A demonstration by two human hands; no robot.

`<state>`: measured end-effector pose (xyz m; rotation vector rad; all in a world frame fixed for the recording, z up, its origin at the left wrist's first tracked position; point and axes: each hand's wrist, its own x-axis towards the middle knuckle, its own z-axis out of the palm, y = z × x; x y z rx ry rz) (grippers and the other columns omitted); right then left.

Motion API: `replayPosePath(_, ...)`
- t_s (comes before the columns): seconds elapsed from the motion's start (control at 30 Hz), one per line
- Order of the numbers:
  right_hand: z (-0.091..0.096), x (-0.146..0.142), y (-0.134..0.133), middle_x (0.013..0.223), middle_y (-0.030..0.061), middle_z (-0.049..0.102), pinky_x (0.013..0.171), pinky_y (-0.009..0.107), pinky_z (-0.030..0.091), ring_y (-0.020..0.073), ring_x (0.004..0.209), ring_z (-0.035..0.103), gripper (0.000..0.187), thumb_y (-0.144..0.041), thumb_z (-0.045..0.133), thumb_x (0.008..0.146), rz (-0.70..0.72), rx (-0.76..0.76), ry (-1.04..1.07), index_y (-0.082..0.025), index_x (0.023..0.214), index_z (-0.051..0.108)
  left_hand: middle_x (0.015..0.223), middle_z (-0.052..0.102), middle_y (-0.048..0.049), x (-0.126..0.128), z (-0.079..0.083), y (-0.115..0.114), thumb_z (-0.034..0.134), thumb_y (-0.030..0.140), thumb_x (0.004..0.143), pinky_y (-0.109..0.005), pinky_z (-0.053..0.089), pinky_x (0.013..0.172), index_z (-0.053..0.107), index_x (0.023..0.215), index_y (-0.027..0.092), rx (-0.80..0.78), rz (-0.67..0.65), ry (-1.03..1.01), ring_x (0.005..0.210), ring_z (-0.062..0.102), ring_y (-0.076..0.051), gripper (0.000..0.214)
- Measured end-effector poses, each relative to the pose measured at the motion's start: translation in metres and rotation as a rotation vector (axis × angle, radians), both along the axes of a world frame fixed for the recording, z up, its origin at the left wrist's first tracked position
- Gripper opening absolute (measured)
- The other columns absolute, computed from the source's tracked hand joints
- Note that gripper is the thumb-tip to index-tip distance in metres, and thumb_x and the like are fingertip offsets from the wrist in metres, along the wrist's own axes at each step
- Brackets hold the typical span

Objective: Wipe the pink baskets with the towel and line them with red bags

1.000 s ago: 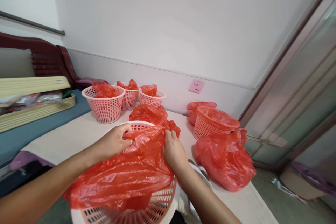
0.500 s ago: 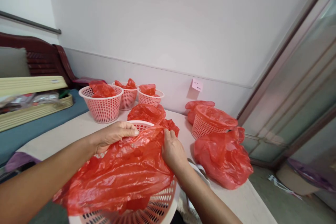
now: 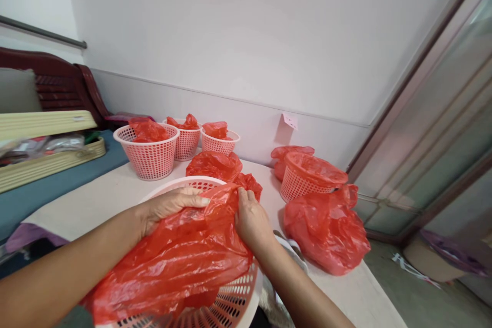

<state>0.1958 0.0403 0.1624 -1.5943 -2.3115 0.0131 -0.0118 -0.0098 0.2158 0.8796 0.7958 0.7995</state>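
A thin red plastic bag (image 3: 172, 266) spreads crumpled over a large white slotted basket (image 3: 248, 297) at the near edge of the view. My left hand (image 3: 169, 209) is closed on the bag's upper left part, thumb on top. At the bag's upper right, my right hand (image 3: 251, 215) pinches its gathered edge with curled fingers. Part of the basket's far rim (image 3: 196, 180) shows behind my hands; the bag covers much of its inside. Just beyond lies another crumpled red bag (image 3: 215, 165) on the white table (image 3: 96, 200).
Three smaller baskets (image 3: 149, 156) holding red bags stand at the back left. At right, a bag-lined basket (image 3: 300, 184) stands behind a puffed red bag (image 3: 326, 233). A pink note (image 3: 290, 121) hangs on the wall. An open yellow case (image 3: 49, 169) lies far left.
My left hand has slid slightly right along the bag, toward my right hand. The bag's left side is drawn in, and more of the far basket rim shows. My right hand barely moved.
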Motion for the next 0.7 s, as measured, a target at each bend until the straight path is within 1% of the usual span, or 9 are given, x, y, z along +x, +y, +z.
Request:
replayPosePath(0.1, -0.001, 0.002, 0.001, 0.119, 0.0158, 0.06, 0.079, 0.034, 0.05, 0.0261, 0.098, 0.067, 0.053, -0.007, 0.042, 0.086, -0.002, 0.001, -0.004, -0.01, 0.139, 0.044, 0.086, 0.075, -0.0055, -0.009, 0.001, 0.002, 0.074, 0.029, 0.075, -0.034, 0.056, 0.085, 0.07, 0.1, 0.022, -0.026, 0.033, 0.023, 0.079, 0.07, -0.019, 0.026)
replayPosePath(0.17, -0.001, 0.003, 0.002, 0.119, 0.0164, 0.06, 0.079, 0.034, 0.05, 0.026, 0.098, 0.067, 0.055, -0.007, 0.041, 0.086, -0.005, 0.001, -0.007, -0.01, 0.141, 0.042, 0.081, 0.073, -0.0056, -0.022, 0.0, 0.007, 0.075, 0.039, 0.072, -0.036, 0.057, 0.079, 0.069, 0.093, 0.021, 0.022, 0.079, 0.193, 0.074, 0.069, -0.02, 0.028)
replayPosePath(0.23, -0.002, 0.004, 0.002, 0.12, 0.0168, 0.06, 0.079, 0.034, 0.05, 0.0262, 0.099, 0.067, 0.057, -0.006, 0.041, 0.085, -0.005, 0.004, -0.01, -0.009, 0.142, 0.041, 0.076, 0.07, -0.0034, -0.037, -0.003, 0.017, 0.076, 0.043, 0.067, -0.035, 0.056, 0.07, 0.067, 0.087, 0.021, 0.135, 0.162, 0.391, 0.069, 0.066, -0.02, 0.031)
replayPosePath(0.33, 0.0, 0.003, 0.001, 0.121, 0.0174, 0.059, 0.079, 0.035, 0.05, 0.0269, 0.099, 0.067, 0.059, -0.007, 0.041, 0.084, -0.002, 0.009, -0.015, -0.01, 0.143, 0.04, 0.061, 0.059, 0.0036, -0.055, -0.005, 0.035, 0.083, 0.031, 0.051, -0.024, 0.043, 0.055, 0.059, 0.066, 0.02, 0.296, 0.321, 0.582, 0.057, 0.054, -0.013, 0.03)
replayPosePath(0.4, 0.001, 0.002, -0.001, 0.12, 0.017, 0.059, 0.077, 0.035, 0.051, 0.0269, 0.097, 0.068, 0.058, -0.007, 0.041, 0.084, 0.006, 0.013, -0.012, -0.01, 0.142, 0.042, 0.057, 0.055, 0.0048, -0.061, -0.004, 0.043, 0.083, 0.027, 0.046, -0.022, 0.036, 0.053, 0.056, 0.059, 0.019, 0.38, 0.381, 0.689, 0.056, 0.049, -0.011, 0.03)
replayPosePath(0.47, 0.003, 0.001, -0.002, 0.118, 0.0159, 0.06, 0.077, 0.035, 0.051, 0.0264, 0.096, 0.068, 0.059, -0.007, 0.042, 0.084, 0.012, 0.013, -0.008, -0.012, 0.143, 0.042, 0.06, 0.059, 0.0027, -0.062, -0.003, 0.046, 0.081, 0.033, 0.049, -0.024, 0.037, 0.055, 0.06, 0.061, 0.018, 0.42, 0.372, 0.77, 0.059, 0.051, -0.013, 0.029)
replayPosePath(0.53, 0.004, 0.0, -0.002, 0.116, 0.0149, 0.06, 0.077, 0.035, 0.051, 0.0263, 0.094, 0.068, 0.06, -0.007, 0.041, 0.084, 0.014, 0.008, -0.007, -0.012, 0.144, 0.042, 0.063, 0.061, 0.0004, -0.061, -0.004, 0.047, 0.077, 0.046, 0.057, -0.027, 0.039, 0.056, 0.062, 0.065, 0.018, 0.433, 0.339, 0.819, 0.06, 0.054, -0.016, 0.032)
replayPosePath(0.6, 0.004, -0.001, -0.002, 0.116, 0.0148, 0.06, 0.077, 0.035, 0.051, 0.0267, 0.093, 0.068, 0.061, -0.007, 0.042, 0.084, 0.016, 0.003, -0.008, -0.013, 0.145, 0.04, 0.064, 0.062, -0.0001, -0.061, -0.008, 0.05, 0.069, 0.054, 0.066, -0.029, 0.041, 0.058, 0.062, 0.068, 0.019, 0.466, 0.348, 0.854, 0.06, 0.055, -0.017, 0.036)
replayPosePath(0.7, 0.004, -0.002, -0.004, 0.118, 0.0149, 0.059, 0.076, 0.035, 0.051, 0.0269, 0.094, 0.068, 0.065, -0.007, 0.043, 0.084, 0.018, 0.001, -0.014, -0.014, 0.148, 0.038, 0.07, 0.062, 0.0003, -0.06, -0.018, 0.061, 0.066, 0.049, 0.072, -0.029, 0.04, 0.063, 0.063, 0.073, 0.019, 0.583, 0.457, 0.932, 0.066, 0.055, -0.016, 0.031)
